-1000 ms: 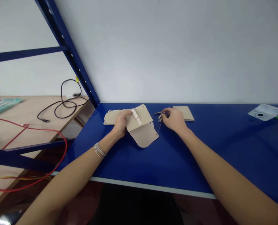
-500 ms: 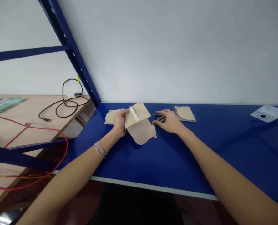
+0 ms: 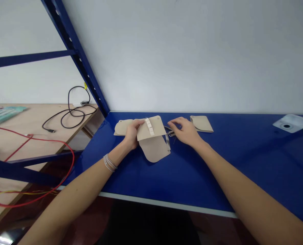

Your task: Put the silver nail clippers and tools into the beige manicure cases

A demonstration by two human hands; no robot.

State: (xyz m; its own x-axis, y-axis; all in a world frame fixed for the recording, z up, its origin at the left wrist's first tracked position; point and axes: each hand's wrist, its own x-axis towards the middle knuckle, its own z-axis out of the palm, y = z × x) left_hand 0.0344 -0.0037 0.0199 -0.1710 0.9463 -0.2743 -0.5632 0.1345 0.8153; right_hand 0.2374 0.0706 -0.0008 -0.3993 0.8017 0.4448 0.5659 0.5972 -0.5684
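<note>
Hold the beige case (image 3: 156, 131) firmly at its left edge, pinched in the left hand (image 3: 131, 135) with the thumb on top and the remaining fingers mostly out of sight. Tilt it just enough for a clear view of the white strip (image 3: 149, 126), right beside that thumb tip, and avoid covering the strip by sliding the thumb farther in. Let the lower flap (image 3: 153, 152) hang toward the body, below the grip, clear of the metal tools (image 3: 171, 133). Find those just below the right hand (image 3: 186, 131), between its fingertips and the right edge of the case. Note the right thumb and forefinger close together at the tips; cannot tell about anything thin pinched between them. Better, most likely, to handle the tools singly, with a light pinch near the middle for control. Mind the folded beige pouch (image 3: 204, 123) just beyond the right hand, and the other beige piece (image 3: 122, 127) left of the left hand.
</note>
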